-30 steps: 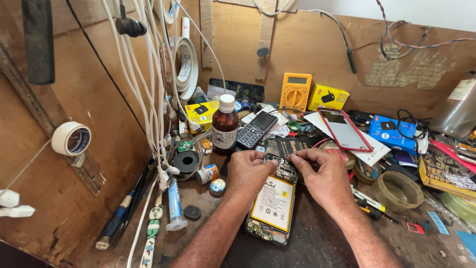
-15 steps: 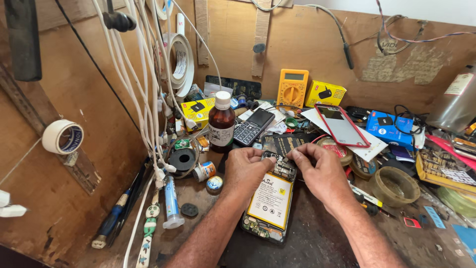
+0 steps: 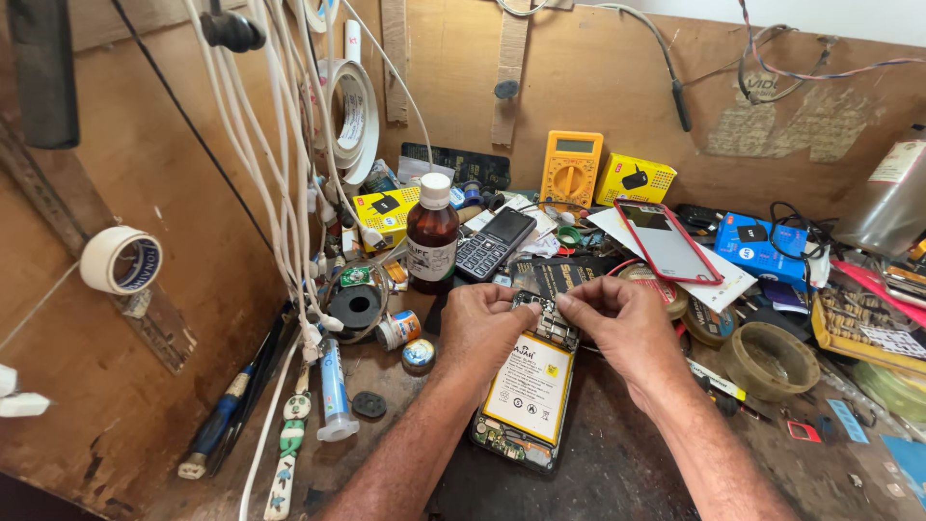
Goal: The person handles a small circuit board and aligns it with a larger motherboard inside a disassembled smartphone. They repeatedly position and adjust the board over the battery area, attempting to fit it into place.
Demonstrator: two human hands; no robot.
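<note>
My left hand [image 3: 479, 326] and right hand [image 3: 622, 323] cover the upper end of the opened phone [image 3: 526, 405], so I can't tell what my fingertips pinch there. The silver canister [image 3: 892, 198] and yellow tray [image 3: 873, 333] run off the right edge.

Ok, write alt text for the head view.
Both hands, left hand and right hand, pinch the top of an opened phone with its battery exposed, lying on a cluttered workbench beside a brown bottle and yellow multimeter.
</note>
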